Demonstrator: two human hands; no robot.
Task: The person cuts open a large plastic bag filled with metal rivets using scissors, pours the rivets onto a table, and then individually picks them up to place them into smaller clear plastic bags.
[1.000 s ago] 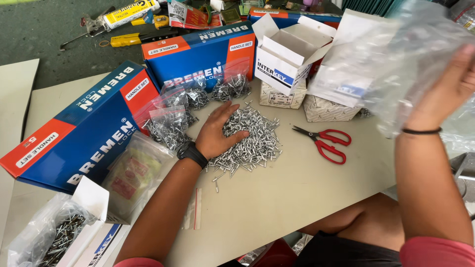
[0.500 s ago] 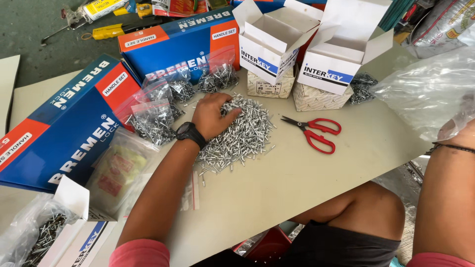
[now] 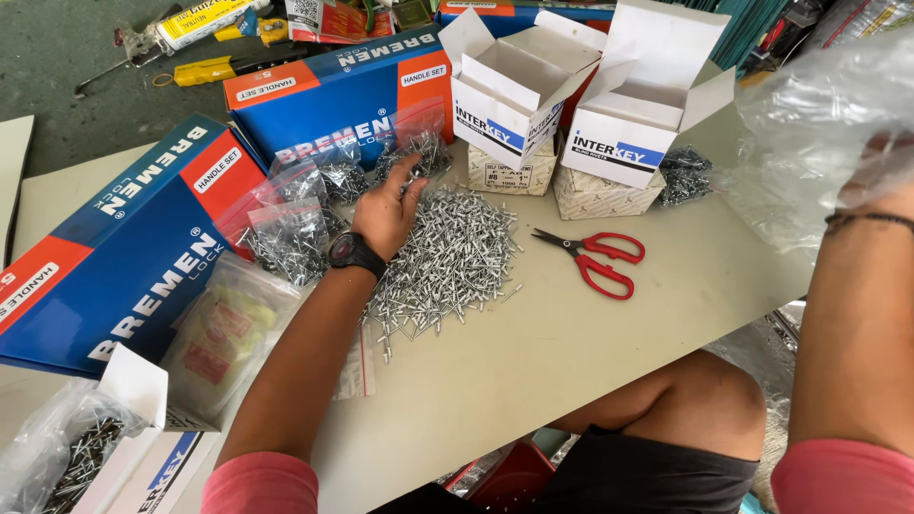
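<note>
The worktop [image 3: 571, 362] in front of me is pale and crowded. Along its far left side lie two long blue-and-orange boxes [image 3: 124, 257], and at the back stand two small white cartons [image 3: 562, 105] with their flaps up, set on top of two closed ones. Between all of that sits the pile of loose silver rivets [image 3: 457, 257], spread flat in the middle of the worktop, with small filled bags [image 3: 286, 228] just to its left and red-handled scissors [image 3: 595, 259] lying just to its right, apart from the pile.

To gather well here, I judge I should rake with fingers spread and close them low against the surface, so the rivets bunch into my palm rather than scatter toward the edge, and take a modest handful that will go into the bag's mouth without spilling.

My left hand [image 3: 388, 211] lies palm down on the pile's far left edge, fingers loosely spread and reaching forward, touching the rivets but gripping nothing that I can see.

My right hand [image 3: 881, 167] is raised at the right, behind a large clear plastic bag [image 3: 809, 133]. It seems to hold the bag up, but the crumpled film hides my fingers, so I cannot tell how far they are closed.
</note>
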